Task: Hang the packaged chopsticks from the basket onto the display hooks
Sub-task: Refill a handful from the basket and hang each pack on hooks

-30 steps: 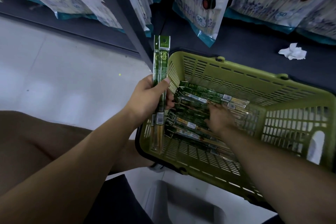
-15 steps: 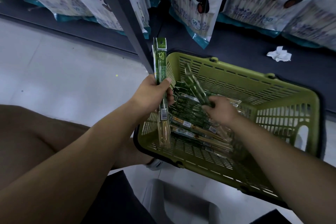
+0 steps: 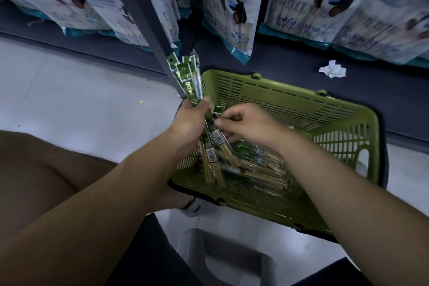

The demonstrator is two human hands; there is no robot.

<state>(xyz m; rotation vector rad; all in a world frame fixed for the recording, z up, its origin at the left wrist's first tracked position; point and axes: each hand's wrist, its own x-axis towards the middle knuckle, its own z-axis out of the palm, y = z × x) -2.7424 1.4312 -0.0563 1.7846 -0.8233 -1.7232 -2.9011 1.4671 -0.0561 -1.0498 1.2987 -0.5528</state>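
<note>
The hands meet over the near-left corner of the basket: the left hand curls round a bunch of chopstick packs that fans upward past its thumb, while the right hand pinches a single pack between thumb and fingertips, right against that bunch. More loose packs lie across the basket's bottom, and behind it panda bags hang above a dark shelf with a crumpled paper.
</note>
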